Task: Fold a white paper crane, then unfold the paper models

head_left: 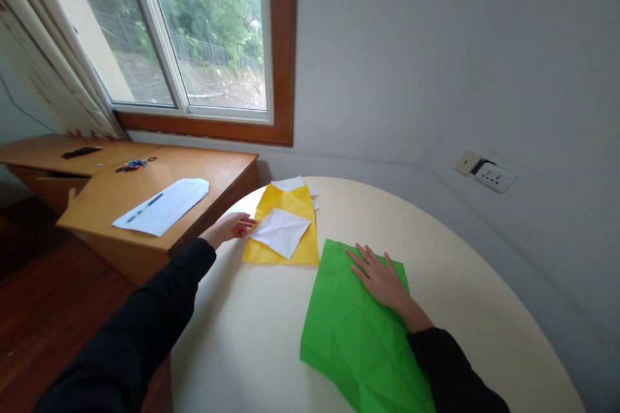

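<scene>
Right hand [380, 279] flat, fingers spread, pinning green sheet [358, 335] to worktop [252, 335]. Left hand [231, 227] open, fingertips touching white folded paper [281, 231] atop yellow sheet [285, 242], holding nothing.

L hand [231, 227] outstretched, fingers loose; R hand [380, 279] flat, palm down.

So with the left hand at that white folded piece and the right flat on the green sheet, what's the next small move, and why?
Probably close the left hand on the near corner of the white folded paper and lift it off the yellow sheet. The fingertips already reach that corner, but the hand is open and nothing is gripped. The right hand lies flat on the creased green sheet, pinning it to the round table.
</scene>
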The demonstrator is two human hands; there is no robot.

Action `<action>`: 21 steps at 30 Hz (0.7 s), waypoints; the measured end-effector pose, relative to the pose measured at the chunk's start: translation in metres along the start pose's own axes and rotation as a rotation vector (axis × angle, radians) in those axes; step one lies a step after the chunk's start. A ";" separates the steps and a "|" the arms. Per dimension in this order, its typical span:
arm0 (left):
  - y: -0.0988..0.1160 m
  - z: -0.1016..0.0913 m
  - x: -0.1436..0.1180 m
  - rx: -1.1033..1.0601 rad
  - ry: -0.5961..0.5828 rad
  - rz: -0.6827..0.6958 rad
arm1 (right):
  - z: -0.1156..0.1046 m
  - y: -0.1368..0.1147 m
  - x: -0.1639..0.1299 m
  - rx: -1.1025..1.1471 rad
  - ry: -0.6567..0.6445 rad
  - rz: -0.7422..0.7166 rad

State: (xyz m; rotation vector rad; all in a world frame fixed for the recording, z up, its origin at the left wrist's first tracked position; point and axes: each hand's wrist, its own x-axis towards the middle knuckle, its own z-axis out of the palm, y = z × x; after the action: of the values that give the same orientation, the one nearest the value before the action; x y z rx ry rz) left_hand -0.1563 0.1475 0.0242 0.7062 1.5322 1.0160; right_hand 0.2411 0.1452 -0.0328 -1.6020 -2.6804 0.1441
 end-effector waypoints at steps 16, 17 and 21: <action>0.000 -0.046 0.005 0.127 0.195 0.035 | 0.005 0.003 0.002 -0.001 0.010 -0.007; 0.000 -0.049 0.005 0.144 0.208 0.037 | 0.005 0.003 0.002 -0.002 0.007 -0.006; -0.003 -0.058 0.008 0.203 0.239 0.067 | 0.005 0.004 0.002 -0.007 0.003 -0.002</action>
State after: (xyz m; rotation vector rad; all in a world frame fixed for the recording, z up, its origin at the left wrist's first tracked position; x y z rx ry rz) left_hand -0.2144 0.1400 0.0187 0.8040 1.8486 1.0324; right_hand 0.2430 0.1482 -0.0378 -1.6002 -2.6829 0.1323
